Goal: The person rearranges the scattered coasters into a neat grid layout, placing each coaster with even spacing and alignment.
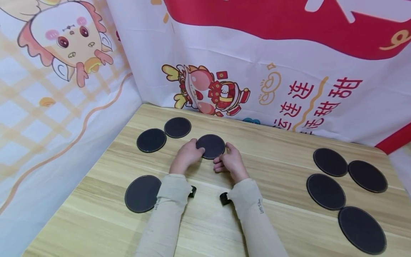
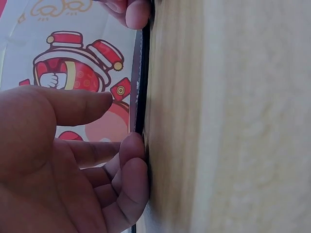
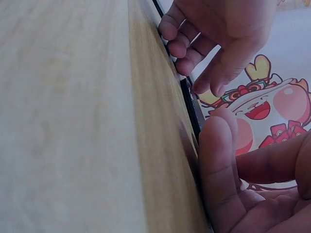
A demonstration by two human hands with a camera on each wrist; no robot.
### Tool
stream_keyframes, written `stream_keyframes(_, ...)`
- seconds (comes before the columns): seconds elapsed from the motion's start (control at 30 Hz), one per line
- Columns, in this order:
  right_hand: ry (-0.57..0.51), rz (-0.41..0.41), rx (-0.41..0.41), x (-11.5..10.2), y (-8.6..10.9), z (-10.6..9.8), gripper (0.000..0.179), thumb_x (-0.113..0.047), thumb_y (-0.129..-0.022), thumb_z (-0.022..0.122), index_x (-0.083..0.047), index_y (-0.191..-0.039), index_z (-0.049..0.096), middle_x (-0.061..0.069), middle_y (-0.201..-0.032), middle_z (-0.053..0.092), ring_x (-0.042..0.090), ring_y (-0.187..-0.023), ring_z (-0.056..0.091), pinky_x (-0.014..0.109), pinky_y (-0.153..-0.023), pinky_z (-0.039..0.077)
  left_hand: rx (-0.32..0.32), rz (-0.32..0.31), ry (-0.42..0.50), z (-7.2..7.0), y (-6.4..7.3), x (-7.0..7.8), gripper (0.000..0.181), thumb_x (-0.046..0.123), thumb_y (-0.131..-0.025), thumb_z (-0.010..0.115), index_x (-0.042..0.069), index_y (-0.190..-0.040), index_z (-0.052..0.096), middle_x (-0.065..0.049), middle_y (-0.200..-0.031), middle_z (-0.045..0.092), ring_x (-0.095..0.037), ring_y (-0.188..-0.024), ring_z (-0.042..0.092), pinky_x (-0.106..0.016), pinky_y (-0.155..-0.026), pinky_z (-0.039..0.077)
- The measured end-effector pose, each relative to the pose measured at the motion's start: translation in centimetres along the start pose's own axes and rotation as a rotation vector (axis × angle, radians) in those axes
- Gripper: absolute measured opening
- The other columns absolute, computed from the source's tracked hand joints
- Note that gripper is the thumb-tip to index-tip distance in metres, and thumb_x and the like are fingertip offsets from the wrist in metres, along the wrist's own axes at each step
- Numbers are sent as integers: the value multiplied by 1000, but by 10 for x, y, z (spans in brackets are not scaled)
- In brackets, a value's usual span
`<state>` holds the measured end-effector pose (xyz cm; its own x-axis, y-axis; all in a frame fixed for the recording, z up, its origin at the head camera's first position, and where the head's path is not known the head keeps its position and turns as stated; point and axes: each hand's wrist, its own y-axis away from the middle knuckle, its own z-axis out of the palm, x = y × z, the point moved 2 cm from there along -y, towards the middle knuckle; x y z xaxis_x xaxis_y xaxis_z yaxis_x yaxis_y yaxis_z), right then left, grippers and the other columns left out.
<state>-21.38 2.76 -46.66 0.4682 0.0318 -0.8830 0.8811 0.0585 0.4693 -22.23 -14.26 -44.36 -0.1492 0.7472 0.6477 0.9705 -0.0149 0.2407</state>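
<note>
The left hand (image 1: 187, 156) and right hand (image 1: 232, 161), loose-fingered and clasping nothing, flank the dark disc (image 1: 211, 146) at the desk's (image 1: 273, 162) far middle; fingertip contact is hard to judge. A stronger push from the right could skid it into the 2 far-left discs (image 1: 177, 127).

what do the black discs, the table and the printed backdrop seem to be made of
Black discs: perhaps leather or leatherette, matte, with a stitched-looking rim. Table: wood or wood-look laminate, soft sheen, streaky grain. Printed backdrop: probably fabric, matte, with soft creases.
</note>
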Motion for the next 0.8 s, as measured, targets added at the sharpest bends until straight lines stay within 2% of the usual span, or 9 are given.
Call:
stream_keyframes(0.13, 3, -9, 0, -2, 2, 0, 77, 9, -96, 45, -15, -163, 17, 18, -82, 70, 22, -54, 66, 37, -53, 59, -34, 11, -10, -4, 4, 1, 59, 29, -103, 54, -3, -151, 39, -23, -150, 46, -38, -138, 41, -48, -114, 32)
stream_keyframes(0.23, 20, -23, -6, -4, 5, 4, 78, 10, -95, 45, -16, -163, 16, 20, -82, 70, 21, -54, 65, 37, -53, 59, -78, 3, -36, -14, 10, -1, 62, 33, -104, 53, -2, -152, 38, -23, -152, 43, -39, -140, 39, -49, -115, 30)
stream_keyframes(0.37, 43, -70, -50, -6, 13, 16, 73, 9, -95, 44, -14, -161, 23, 23, -84, 69, 21, -53, 63, 35, -52, 57, -114, -30, -107, -38, 23, -9, 64, 39, -105, 50, -2, -153, 38, -23, -153, 41, -41, -141, 36, -51, -116, 28)
stream_keyframes(0.47, 53, -112, -142, -6, 25, 34, 66, 9, -95, 44, -10, -157, 33, 26, -86, 68, 20, -54, 62, 34, -52, 57, -101, -66, -151, -63, 37, -19, 62, 41, -105, 47, -4, -149, 44, -25, -149, 46, -44, -137, 41, -55, -113, 32)
stream_keyframes(0.57, 111, -159, -280, -2, 42, 61, 60, 11, -93, 46, -4, -151, 41, 27, -85, 67, 21, -54, 62, 37, -53, 58, -66, -140, -192, -88, 58, -34, 47, 32, -103, 43, -4, -130, 59, -26, -131, 57, -42, -117, 56, -54, -97, 45)
stream_keyframes(0.63, 189, -189, -377, 1, 55, 79, 57, 11, -93, 47, -1, -149, 44, 26, -84, 68, 23, -54, 63, 40, -54, 59, -63, -203, -195, -103, 72, -49, 37, 25, -99, 40, -4, -105, 63, -22, -104, 64, -34, -91, 62, -47, -80, 51)
stream_keyframes(0.7, 265, -203, -460, 5, 67, 95, 55, 9, -93, 49, -2, -147, 46, 24, -82, 68, 26, -56, 64, 41, -55, 59, -72, -267, -167, -114, 84, -65, 32, 22, -95, 38, 1, -81, 58, -13, -78, 60, -25, -67, 56, -40, -65, 47)
stream_keyframes(0.8, 361, -211, -523, 8, 83, 112, 51, 5, -96, 51, -4, -146, 50, 19, -83, 68, 26, -61, 65, 39, -54, 58, -109, -358, -68, -127, 97, -89, 41, 29, -101, 37, 10, -67, 49, -1, -55, 46, -16, -48, 44, -33, -56, 43)
